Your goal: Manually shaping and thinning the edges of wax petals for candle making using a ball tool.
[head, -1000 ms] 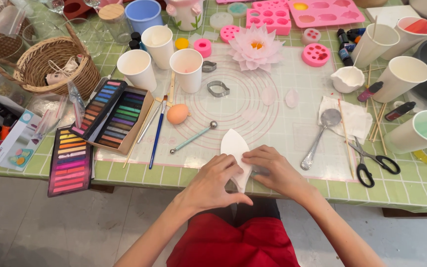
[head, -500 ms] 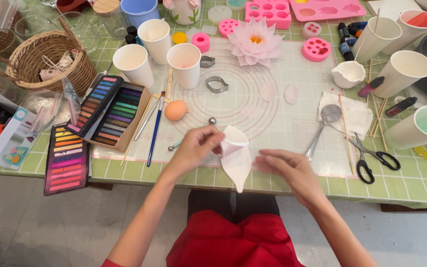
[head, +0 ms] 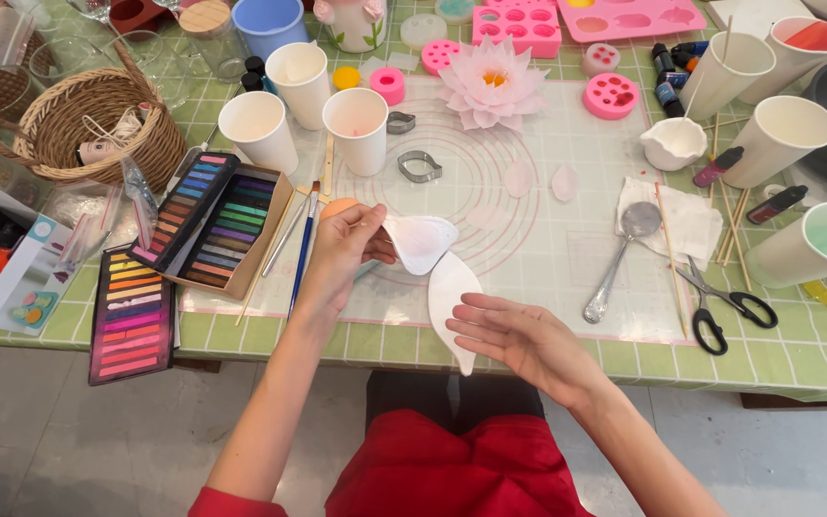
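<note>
At the table's (head: 547,359) near edge, the left hand (head: 342,251) pinches a white petal (head: 421,241) between thumb and fingers, while the right hand (head: 514,337), palm up with fingers loosely spread, supports a second petal (head: 450,297). Near the left edge, a box (head: 227,225) holds rows of pastels; a basket (head: 93,120) holds small oddments. Paper cups (head: 258,129) stand behind, contents unclear.

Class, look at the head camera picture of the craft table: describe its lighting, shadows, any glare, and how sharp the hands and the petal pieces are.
Head view: even, soft light, faint shadows under the paper cups; mild sheen on the translucent mat, no harsh glare; left hand holding a white petal and right hand by the second petal are sharp; table edges bow slightly, wide-angle.
</note>
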